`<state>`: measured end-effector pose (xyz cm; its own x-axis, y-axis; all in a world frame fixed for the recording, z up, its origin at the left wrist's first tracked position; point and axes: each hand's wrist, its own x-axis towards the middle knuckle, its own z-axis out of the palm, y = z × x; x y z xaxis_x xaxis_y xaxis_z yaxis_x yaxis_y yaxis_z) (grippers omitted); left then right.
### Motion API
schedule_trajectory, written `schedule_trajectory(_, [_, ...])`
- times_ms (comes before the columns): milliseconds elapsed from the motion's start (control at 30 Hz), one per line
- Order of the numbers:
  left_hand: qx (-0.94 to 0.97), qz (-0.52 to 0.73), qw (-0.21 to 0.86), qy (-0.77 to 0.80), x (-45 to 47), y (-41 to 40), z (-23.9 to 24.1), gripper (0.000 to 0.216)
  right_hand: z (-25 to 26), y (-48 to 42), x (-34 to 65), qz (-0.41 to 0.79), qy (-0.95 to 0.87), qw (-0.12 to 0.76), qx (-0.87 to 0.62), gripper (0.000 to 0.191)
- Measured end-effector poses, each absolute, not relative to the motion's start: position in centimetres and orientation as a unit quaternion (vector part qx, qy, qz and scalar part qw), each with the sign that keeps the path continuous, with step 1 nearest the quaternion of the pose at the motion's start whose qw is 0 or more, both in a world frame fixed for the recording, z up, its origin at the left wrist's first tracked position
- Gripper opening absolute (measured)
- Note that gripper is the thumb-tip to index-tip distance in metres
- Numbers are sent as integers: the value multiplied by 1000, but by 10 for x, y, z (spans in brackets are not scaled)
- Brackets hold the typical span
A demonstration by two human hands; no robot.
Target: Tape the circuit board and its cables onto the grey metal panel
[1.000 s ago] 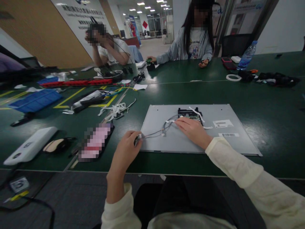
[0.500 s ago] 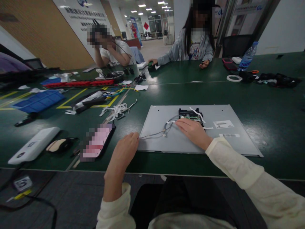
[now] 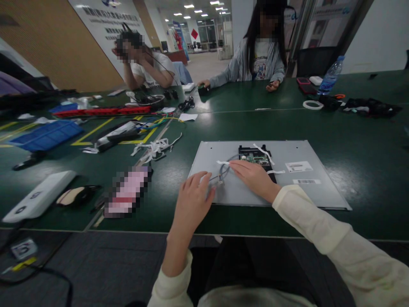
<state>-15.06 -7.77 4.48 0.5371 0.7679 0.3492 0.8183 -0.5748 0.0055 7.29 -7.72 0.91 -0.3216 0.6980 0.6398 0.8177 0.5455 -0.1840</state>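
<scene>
A grey metal panel (image 3: 300, 187) lies flat on the green table (image 3: 367, 136) in front of me. A small circuit board (image 3: 255, 156) sits near its far edge, with thin grey wires (image 3: 223, 170) and white tape strips running left from it. My right hand (image 3: 254, 177) lies flat on the panel just below the board, fingers stretched out over the wires. My left hand (image 3: 193, 200) rests on the panel's near left corner with fingers curled around the wire ends; the grip itself is hidden.
A pixelated pink item (image 3: 128, 192), a white device (image 3: 38, 196), a blue tray (image 3: 47, 134), red strips (image 3: 102, 111) and loose white ties (image 3: 155, 149) lie left. Two people sit at the far side. A water bottle (image 3: 330, 76) and tape roll (image 3: 313, 104) stand far right.
My left hand has moved right from the table beside the panel onto the panel's corner, bringing the pulled-out wires back into a loop near my right hand. My right hand has stayed put.
</scene>
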Motion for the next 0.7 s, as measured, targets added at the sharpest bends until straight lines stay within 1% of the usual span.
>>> schedule_trajectory(100, [-884,-159,54,-436,-129,-75,39,41,8,-77,73,-79,-811,336,-472,30])
schedule_trajectory(333, [-892,-143,20,-429,-117,-66,28,28,5,-76,70,-89,-834,288,-462,29])
schedule_trajectory(700, [-902,-160,-44,-399,-117,-65,27,33,12,-84,63,-81,-855,180,-480,22])
